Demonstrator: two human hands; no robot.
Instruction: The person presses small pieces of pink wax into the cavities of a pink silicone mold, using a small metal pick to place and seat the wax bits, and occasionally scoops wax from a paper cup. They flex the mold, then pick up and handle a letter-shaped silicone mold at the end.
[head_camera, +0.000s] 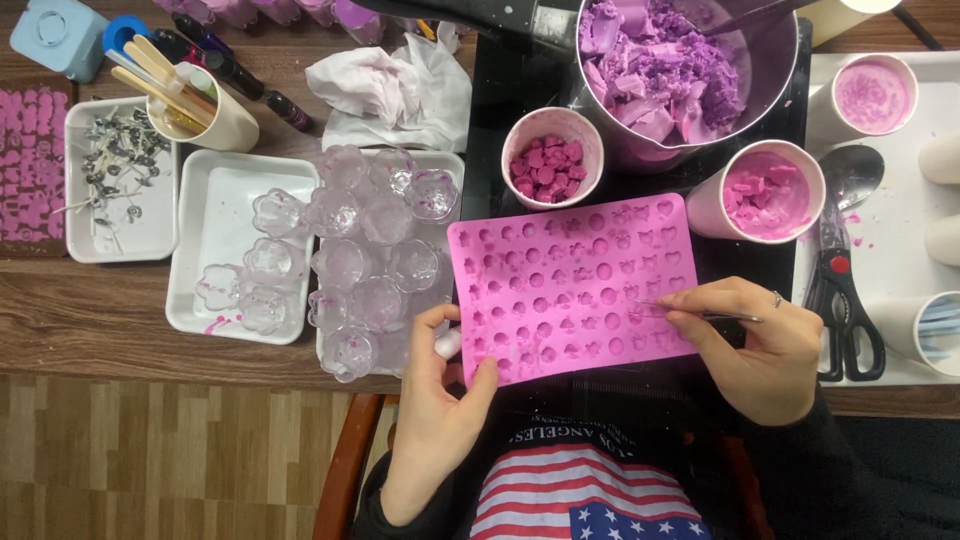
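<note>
A pink silicone mould (570, 285) with many small shaped cavities lies on the dark surface in front of me. My left hand (435, 410) pinches its near left corner, thumb on top. My right hand (765, 345) holds thin metal tweezers (700, 313) whose tip rests in a cavity near the mould's right edge. Two paper cups hold small pink wax pieces: a darker batch (550, 160) just behind the mould, a lighter batch (768, 192) to its right.
A metal pot of purple wax chunks (665, 70) stands behind. Clear flower-shaped glass holders (365, 255) fill white trays at left, beside a tray of wicks (115, 170) and a cup of wooden sticks (195, 105). Scissors (840, 300) and a spoon (850, 175) lie right.
</note>
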